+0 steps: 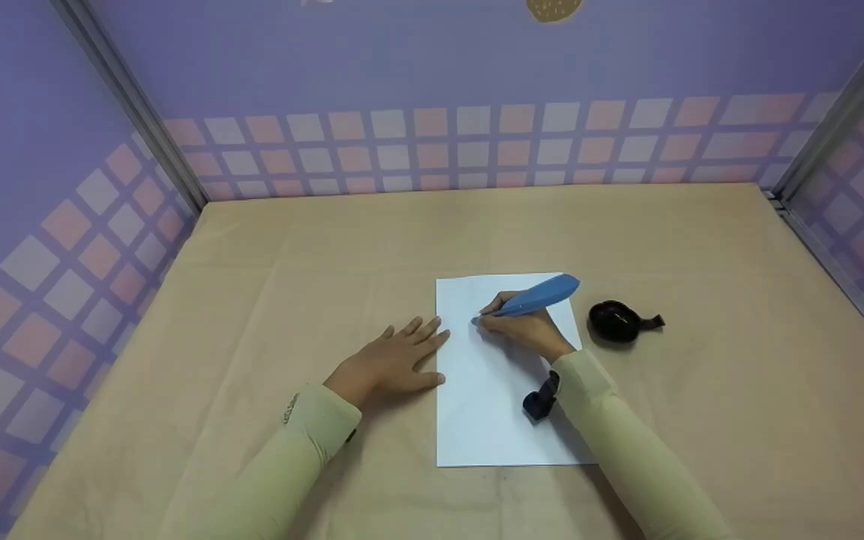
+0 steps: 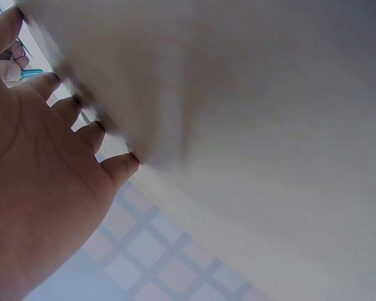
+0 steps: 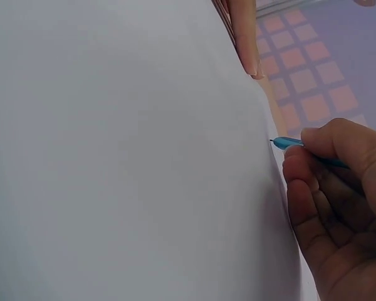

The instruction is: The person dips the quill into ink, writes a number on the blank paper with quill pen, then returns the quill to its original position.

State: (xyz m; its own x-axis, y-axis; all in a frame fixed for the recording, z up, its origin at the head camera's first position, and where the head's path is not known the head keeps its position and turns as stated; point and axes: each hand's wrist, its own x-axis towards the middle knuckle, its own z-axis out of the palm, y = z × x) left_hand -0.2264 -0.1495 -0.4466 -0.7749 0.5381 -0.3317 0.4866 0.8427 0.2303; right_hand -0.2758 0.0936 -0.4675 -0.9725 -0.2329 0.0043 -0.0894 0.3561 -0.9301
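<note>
Two bare hands seen, left hand (image 1: 391,358) and right hand (image 1: 526,328). Both arms covered by long pale yellow-green sleeves (image 1: 304,439), closed by buttoned cuffs. Small dark camera unit (image 1: 541,400) strapped under right cuff. Small pattern printed on left cuff.

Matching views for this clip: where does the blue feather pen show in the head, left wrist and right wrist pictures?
Head: blue feather pen at centre, gripped by the right hand, tip on the white paper.
Left wrist: a small blue sliver at the upper left edge, beyond the left hand.
Right wrist: only its tip, right of centre.
Shared landmark: the white paper.
</note>
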